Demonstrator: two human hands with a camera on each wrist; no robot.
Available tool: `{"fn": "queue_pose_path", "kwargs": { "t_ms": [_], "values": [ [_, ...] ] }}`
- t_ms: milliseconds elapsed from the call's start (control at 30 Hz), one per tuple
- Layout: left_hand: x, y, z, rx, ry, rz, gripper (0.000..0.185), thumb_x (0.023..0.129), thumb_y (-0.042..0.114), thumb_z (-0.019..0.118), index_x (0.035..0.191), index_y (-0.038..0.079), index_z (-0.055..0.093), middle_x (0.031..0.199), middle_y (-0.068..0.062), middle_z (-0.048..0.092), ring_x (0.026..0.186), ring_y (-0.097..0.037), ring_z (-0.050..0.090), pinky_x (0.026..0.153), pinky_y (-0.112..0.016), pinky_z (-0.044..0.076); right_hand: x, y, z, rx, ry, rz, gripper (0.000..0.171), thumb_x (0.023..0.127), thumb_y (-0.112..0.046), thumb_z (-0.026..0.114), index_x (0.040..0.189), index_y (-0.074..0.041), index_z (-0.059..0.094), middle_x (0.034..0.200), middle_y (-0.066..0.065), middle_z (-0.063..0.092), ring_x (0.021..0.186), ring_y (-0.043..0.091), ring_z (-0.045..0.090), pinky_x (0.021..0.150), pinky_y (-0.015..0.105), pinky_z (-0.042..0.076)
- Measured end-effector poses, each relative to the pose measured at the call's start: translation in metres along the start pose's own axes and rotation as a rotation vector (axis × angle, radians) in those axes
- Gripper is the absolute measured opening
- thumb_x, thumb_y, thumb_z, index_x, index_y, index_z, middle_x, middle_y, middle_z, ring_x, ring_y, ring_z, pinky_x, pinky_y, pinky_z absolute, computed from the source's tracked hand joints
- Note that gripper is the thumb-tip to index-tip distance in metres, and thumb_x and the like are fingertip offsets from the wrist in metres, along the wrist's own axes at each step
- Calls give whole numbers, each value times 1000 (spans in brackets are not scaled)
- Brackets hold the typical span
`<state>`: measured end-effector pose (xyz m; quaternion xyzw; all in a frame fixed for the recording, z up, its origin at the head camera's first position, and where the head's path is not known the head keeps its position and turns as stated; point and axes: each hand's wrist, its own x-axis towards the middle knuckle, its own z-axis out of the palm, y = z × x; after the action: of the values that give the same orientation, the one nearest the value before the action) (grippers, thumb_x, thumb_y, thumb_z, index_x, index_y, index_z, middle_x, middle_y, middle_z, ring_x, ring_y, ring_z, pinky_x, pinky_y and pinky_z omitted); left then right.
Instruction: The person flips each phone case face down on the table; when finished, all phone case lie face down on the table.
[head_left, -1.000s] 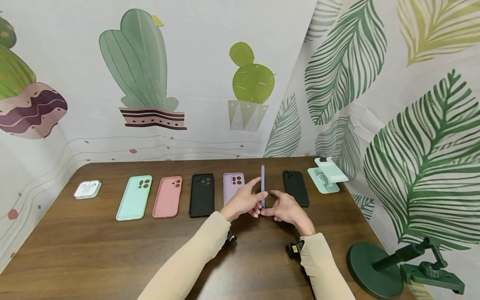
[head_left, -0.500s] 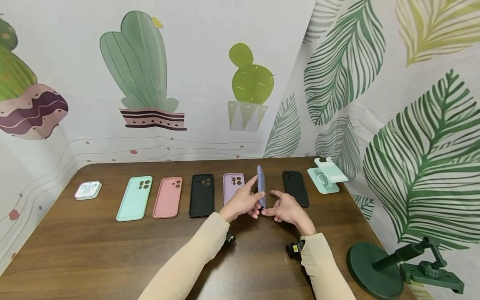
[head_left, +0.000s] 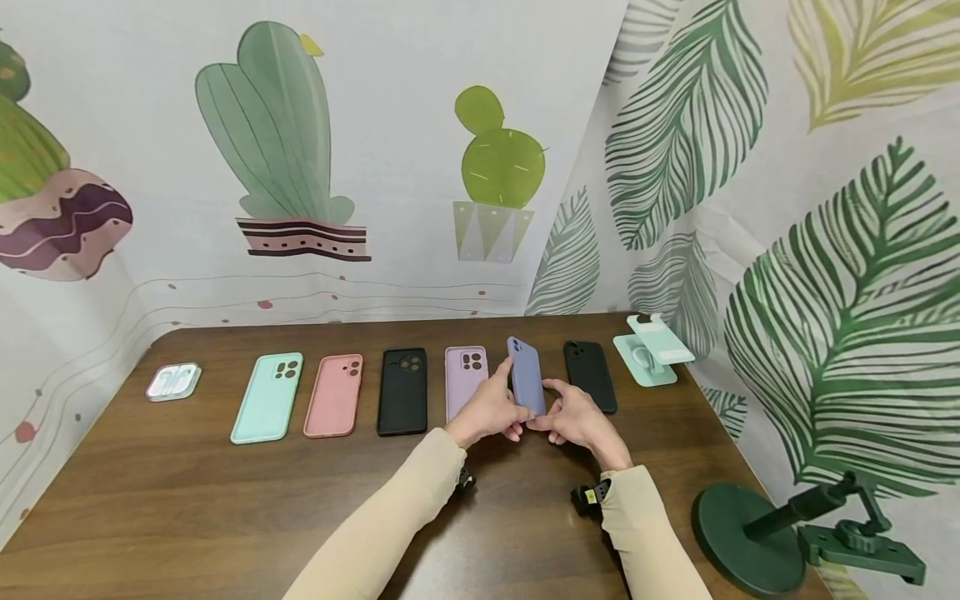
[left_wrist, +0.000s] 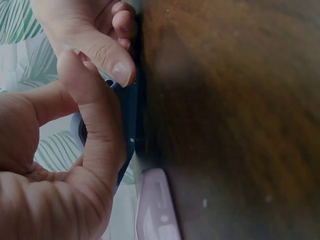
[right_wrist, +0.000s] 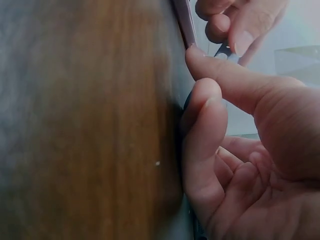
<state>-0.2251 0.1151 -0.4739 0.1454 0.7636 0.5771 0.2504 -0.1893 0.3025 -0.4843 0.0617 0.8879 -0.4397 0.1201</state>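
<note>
A blue-grey phone case (head_left: 527, 377) is held by its lower end between both hands, just above the wooden table (head_left: 187, 508). It leans so that its back and camera cut-out face me. My left hand (head_left: 491, 407) pinches its left edge and my right hand (head_left: 572, 414) pinches its right edge. In the left wrist view the left thumb (left_wrist: 97, 130) lies along the case's dark edge (left_wrist: 128, 120), close to the table. In the right wrist view the right hand's fingers (right_wrist: 205, 130) curl against the table's surface, with little of the case showing.
A row lies across the table: an earbud case (head_left: 173, 381), then mint (head_left: 267, 397), pink (head_left: 334, 394), black (head_left: 402, 391) and lilac (head_left: 465, 375) phone cases, and another black case (head_left: 590, 375) on the right. A mint stand (head_left: 652, 350) stands at the back right, a dark green stand (head_left: 750, 533) at the front right.
The blue-grey case stood on its edge and showed only that thin edge. Both hands have turned it, so its back now faces me.
</note>
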Motion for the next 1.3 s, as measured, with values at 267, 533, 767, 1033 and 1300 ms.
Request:
{"fn": "queue_pose_path", "kwargs": {
  "t_ms": [267, 533, 767, 1033, 1300],
  "values": [
    [-1, -1, 11, -48, 19, -73, 109, 94, -13, 67, 176, 10, -1, 71, -13, 62, 46, -14, 59, 42, -22, 57, -1, 4, -2, 6, 14, 24, 88, 90, -13, 87, 165, -2, 42, 75, 7, 68, 51, 11, 63, 52, 25, 58],
    [-3, 1, 17, -31, 29, -117, 108, 98, -10, 66, 176, 10, -6, 65, -9, 59, 43, -13, 56, 40, -21, 54, -3, 2, -2, 15, 24, 36, 87, 90, -9, 85, 166, -2, 40, 74, 8, 66, 50, 11, 63, 51, 24, 59],
    [-2, 2, 20, 37, 65, -135, 105, 96, -7, 68, 175, 6, 0, 62, -5, 56, 43, -10, 52, 38, -18, 49, -4, 3, -3, 17, 25, 42, 87, 92, -9, 84, 167, -2, 39, 73, 8, 66, 49, 10, 63, 51, 24, 59],
    [-1, 3, 20, 73, 64, -162, 107, 96, -5, 69, 176, 8, -2, 58, -2, 53, 42, -8, 49, 38, -17, 47, -3, 4, -3, 25, 33, 41, 87, 93, -9, 83, 167, -2, 38, 71, 7, 66, 49, 10, 62, 50, 23, 58],
    [3, 1, 21, 135, 74, -149, 107, 94, -5, 72, 175, 4, 3, 56, -2, 53, 40, -8, 51, 37, -18, 48, -2, 5, -2, 46, 34, 52, 89, 91, -7, 84, 167, -2, 38, 69, 7, 66, 48, 10, 62, 49, 23, 58]
  ]
}}
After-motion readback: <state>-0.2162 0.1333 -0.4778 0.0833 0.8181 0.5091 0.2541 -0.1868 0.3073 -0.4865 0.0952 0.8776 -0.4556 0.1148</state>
